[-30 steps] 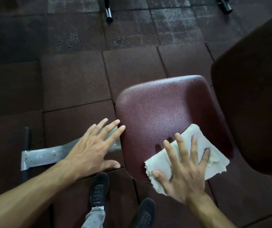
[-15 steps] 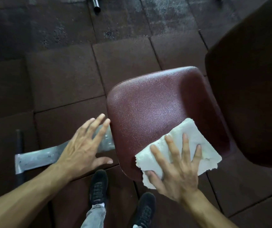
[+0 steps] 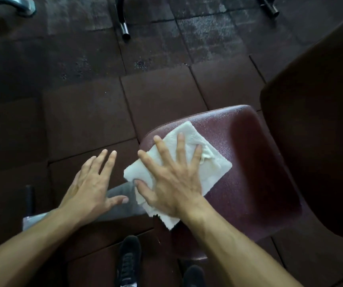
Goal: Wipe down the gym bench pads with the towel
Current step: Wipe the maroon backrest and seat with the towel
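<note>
Towel (image 3: pixel 189 162) shifted from bench (image 3: pixel 255 172) near edge to far-left corner | right hand (image 3: pixel 174 183) fingers spread, pressing | left hand (image 3: pixel 91 183) open, idle | right side unwiped

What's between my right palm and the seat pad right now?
The white towel, spread flat under the right hand on the maroon seat pad, in the head view.

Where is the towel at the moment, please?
In the head view, the towel lies on the maroon seat pad's left front corner, pressed flat under the right hand.
</note>
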`<state>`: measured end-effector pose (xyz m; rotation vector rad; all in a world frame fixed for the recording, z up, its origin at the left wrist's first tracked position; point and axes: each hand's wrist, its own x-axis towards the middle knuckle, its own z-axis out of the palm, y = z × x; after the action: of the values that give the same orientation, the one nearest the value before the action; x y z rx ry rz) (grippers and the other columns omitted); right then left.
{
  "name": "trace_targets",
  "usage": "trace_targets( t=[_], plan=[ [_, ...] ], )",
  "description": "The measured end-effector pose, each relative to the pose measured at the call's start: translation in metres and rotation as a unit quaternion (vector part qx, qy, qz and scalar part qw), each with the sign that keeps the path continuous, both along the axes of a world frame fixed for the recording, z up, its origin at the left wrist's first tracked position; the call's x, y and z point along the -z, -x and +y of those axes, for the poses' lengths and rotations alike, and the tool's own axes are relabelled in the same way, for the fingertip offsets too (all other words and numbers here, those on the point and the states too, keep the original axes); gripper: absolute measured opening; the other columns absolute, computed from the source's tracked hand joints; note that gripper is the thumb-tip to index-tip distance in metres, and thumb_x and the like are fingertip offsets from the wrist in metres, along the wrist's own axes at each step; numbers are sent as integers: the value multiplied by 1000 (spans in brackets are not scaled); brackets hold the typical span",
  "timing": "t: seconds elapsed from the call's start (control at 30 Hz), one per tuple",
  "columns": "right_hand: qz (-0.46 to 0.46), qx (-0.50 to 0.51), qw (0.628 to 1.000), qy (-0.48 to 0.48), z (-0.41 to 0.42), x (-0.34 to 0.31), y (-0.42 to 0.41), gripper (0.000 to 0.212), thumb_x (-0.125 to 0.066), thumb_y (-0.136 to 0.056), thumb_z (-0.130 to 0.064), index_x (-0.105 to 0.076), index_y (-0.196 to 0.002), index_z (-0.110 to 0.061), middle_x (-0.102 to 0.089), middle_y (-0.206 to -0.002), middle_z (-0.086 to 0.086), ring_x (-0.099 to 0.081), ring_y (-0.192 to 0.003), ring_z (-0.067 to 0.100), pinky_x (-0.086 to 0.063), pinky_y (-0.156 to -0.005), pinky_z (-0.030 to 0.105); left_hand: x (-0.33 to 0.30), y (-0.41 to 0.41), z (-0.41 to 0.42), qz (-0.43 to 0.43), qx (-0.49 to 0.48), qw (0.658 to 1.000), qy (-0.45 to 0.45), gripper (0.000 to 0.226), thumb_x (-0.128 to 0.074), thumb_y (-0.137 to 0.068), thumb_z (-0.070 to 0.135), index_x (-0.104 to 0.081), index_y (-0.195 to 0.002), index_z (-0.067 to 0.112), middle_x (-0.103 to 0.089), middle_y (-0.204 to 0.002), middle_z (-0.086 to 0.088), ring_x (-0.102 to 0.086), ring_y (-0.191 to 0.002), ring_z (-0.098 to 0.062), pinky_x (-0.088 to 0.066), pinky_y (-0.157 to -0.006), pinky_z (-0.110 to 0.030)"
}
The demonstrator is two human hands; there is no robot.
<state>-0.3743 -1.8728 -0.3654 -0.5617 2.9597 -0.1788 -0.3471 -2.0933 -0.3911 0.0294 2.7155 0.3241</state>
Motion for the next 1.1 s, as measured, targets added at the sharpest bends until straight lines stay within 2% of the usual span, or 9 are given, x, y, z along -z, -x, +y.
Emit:
trace_targets(
  t=[0.13,0.23,0.37,0.47,0.6,0.73,0.9,1.03,1.1],
  plan=[
    [-6,50,999,13,10,-1,49,70,-32,-87,-84,-38,-147,-49,-18,-168,-3,3,-153,48,3,-109,80,-10,16,17,39,16,998,-40,95,-70,-86,42,-11,-158,25,-9,-165,-3,-15,-149,-28,-25,-119,-47],
    [-15,93,996,9,27,-1,74,70,-29,-84,-87,-38,-143,-50,-22,-166,-6,1,-153,47,1,-109,79,-24,32,42,80,23,992,-95,77,-50,-94,55,-17,-158,28,-15,-165,1,-18,-149,-23,-24,-120,-45],
    [-10,125,992,-1,52,-1,83,73,-26,-83,-89,-38,-143,-49,-25,-164,-8,0,-153,46,-2,-106,80,-40,45,83,81,64,990,-94,83,-26,-87,73,-15,-157,31,-12,-165,1,-17,-149,-25,-21,-121,-44],
    [-17,165,986,-3,79,-3,89,73,-24,-84,-90,-36,-143,-49,-24,-164,-8,2,-153,45,-2,-107,83,-45,47,105,35,92,994,-55,82,-31,-91,73,-3,-157,34,4,-166,4,-2,-152,-23,-11,-122,-40],
    [-23,206,978,6,106,-6,86,73,-27,-84,-90,-35,-143,-48,-21,-164,-10,7,-153,47,-4,-107,84,-44,47,113,16,104,994,-25,84,-30,-88,75,0,-156,37,10,-166,6,5,-152,-25,-10,-122,-41],
    [-22,234,971,37,116,-4,79,77,-28,-80,-91,-31,-143,-48,-22,-162,-10,3,-151,51,-16,-111,78,-46,45,109,5,112,994,-15,84,-35,-88,75,1,-156,39,12,-165,8,6,-152,-22,-11,-122,-40],
    [0,250,968,40,127,-4,46,68,-35,-85,-83,-41,-141,-44,-26,-160,-5,-7,-150,52,-16,-118,71,-48,49,106,-4,108,993,-40,83,-39,-89,73,-3,-156,39,8,-166,8,5,-152,-21,-11,-122,-40],
    [-13,252,967,29,126,-6,7,68,-31,-85,-85,-42,-139,-46,-27,-159,-7,-12,-151,49,-16,-110,80,-46,43,110,4,91,994,-53,83,-38,-89,72,-5,-157,36,8,-166,5,6,-152,-22,-9,-122,-39],
    [-25,259,965,15,120,-9,-16,69,-33,-83,-84,-43,-140,-47,-26,-160,-8,-9,-151,49,-16,-105,84,-43,35,116,29,79,994,-72,79,-34,-91,73,-14,-157,35,-1,-166,3,-1,-152,-23,-11,-121,-38]
  ],
)
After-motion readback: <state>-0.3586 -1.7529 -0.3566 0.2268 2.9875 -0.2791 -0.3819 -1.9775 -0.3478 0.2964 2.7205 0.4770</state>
